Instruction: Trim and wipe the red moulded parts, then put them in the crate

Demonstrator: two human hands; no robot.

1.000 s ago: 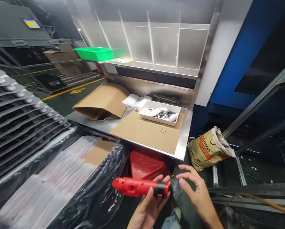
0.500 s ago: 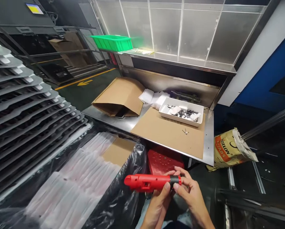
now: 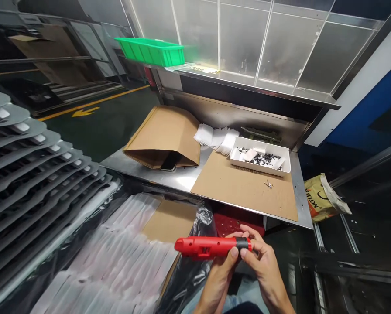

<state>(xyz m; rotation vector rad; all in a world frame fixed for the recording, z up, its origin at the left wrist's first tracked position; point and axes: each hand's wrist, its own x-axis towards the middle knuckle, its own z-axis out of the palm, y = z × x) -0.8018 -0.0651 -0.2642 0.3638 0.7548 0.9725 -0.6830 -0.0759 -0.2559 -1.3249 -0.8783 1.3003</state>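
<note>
A red plastic tube-shaped part (image 3: 202,247) with a black band near its right end lies level in front of me; its exact kind does not show. My left hand (image 3: 221,271) is closed around it from below, thumb against the black band. My right hand (image 3: 262,259) pinches the banded right end, with its fingertips partly hidden behind the part. Below and to the left is a box lined with black plastic (image 3: 198,270), holding rows of white wrapped pieces (image 3: 117,257).
A metal bench (image 3: 117,163) bears a brown paper bag (image 3: 164,131), stacked white sheets (image 3: 215,135), a cardboard sheet (image 3: 248,192) and a white tray (image 3: 261,168) of small black parts. Stacked grey trays (image 3: 35,174) stand left, a yellow sack (image 3: 323,200) right. A green bin (image 3: 149,51) sits above.
The view has shifted, so the bench and its things appear slightly moved. Both hands still hold the red part, which has rolled a little.
</note>
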